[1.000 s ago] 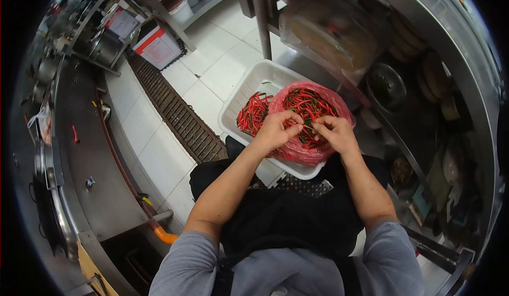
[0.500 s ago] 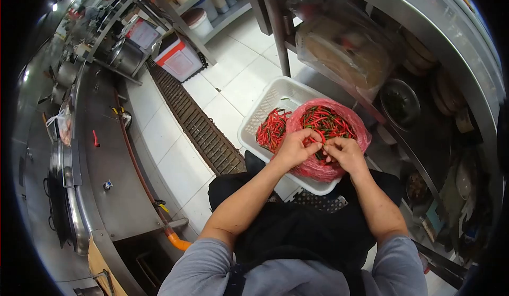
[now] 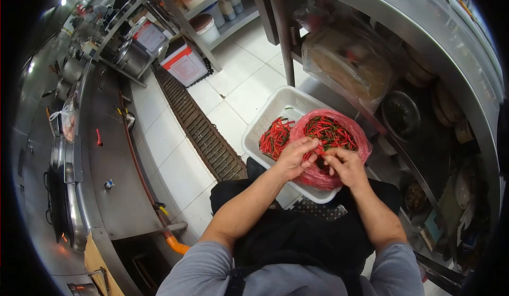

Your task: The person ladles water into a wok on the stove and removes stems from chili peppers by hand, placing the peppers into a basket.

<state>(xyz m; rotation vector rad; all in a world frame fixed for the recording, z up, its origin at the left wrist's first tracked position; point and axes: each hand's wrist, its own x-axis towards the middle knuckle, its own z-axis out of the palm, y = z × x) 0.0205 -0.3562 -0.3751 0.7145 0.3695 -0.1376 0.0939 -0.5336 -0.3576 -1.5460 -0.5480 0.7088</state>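
A pink plastic bag (image 3: pixel 362 135) full of red and dark green chili peppers (image 3: pixel 331 129) stands open in a white perforated basket (image 3: pixel 265 110). Beside the bag, a loose pile of chili peppers (image 3: pixel 274 139) lies at the basket's left side. Over the bag's mouth, my left hand (image 3: pixel 297 158) is closed around a red chili pepper (image 3: pixel 320 150). My right hand (image 3: pixel 345 166) meets it from the right, thumb and fingers pinched at the pepper's end. My fingers partly hide the pepper.
Right of the basket is a steel shelf unit (image 3: pixel 408 147) with bowls and a bagged item (image 3: pixel 347 63). A floor drain grate (image 3: pixel 196 121) runs along the left, beside a steel counter (image 3: pixel 114 158). Farther off stand a red-and-white box (image 3: pixel 183 65), lidded tubs and people.
My fingers have shifted at the bag's mouth; the left hand has turned with its fingers more raised and spread. The camera view has tilted slightly, so the surroundings sit a little lower.
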